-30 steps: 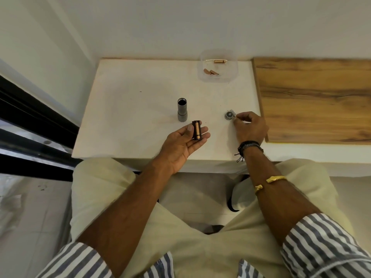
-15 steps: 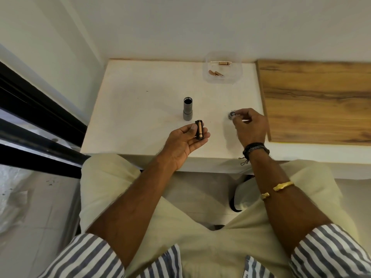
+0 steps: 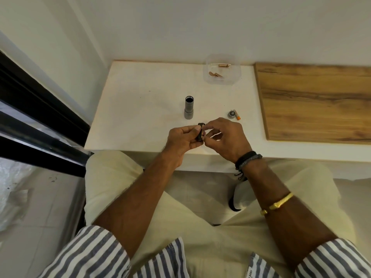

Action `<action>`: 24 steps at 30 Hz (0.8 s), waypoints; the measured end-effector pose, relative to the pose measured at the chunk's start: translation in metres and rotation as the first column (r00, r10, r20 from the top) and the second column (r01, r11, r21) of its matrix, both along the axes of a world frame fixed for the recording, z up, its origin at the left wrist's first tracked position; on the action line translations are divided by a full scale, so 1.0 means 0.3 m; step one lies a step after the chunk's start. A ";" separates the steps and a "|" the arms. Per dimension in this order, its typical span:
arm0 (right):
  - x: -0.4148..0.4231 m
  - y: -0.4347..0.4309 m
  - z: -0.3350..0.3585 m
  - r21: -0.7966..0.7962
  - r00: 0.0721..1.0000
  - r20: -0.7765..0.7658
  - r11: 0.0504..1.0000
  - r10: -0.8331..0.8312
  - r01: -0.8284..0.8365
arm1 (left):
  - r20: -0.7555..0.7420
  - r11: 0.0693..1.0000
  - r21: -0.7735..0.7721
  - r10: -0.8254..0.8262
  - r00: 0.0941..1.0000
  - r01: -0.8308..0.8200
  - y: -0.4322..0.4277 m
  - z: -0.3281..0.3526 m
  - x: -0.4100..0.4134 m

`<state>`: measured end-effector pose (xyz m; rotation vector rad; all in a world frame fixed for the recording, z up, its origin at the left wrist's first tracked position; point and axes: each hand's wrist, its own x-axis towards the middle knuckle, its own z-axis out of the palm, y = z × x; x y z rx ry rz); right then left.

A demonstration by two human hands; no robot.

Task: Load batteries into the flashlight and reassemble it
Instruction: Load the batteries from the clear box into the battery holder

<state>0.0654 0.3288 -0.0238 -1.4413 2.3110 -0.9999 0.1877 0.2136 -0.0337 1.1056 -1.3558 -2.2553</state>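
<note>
We've got the battery holder [image 3: 200, 133] at frame center: left hand [image 3: 180, 141] has its grip clamped round it, right hand [image 3: 226, 139] pinching its right edge. Long axis points up-frame toward the flashlight body [image 3: 188, 110], standing open-end-up on the table [image 3: 140, 97] just above. Left hand's nearer.

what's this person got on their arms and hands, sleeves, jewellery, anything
Both arms have blue and white striped shirt sleeves, the left sleeve and right sleeve pushed well up the arms. The right wrist carries dark bands with loose cord ends, and a gold bangle sits further up that forearm. The left hand and right hand wear no gloves.
</note>
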 end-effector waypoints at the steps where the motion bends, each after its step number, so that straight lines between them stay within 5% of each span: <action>1: 0.001 0.002 0.000 -0.001 1.000 -0.007 1.000 0.004 -0.004 | 0.008 1.000 -0.012 -0.004 1.000 0.004 0.000 0.001 0.001; 24: 0.040 0.007 0.002 -0.030 1.000 -0.017 1.000 0.007 -0.008 | 0.117 0.998 -0.063 0.023 0.993 -0.015 -0.001 -0.009 0.002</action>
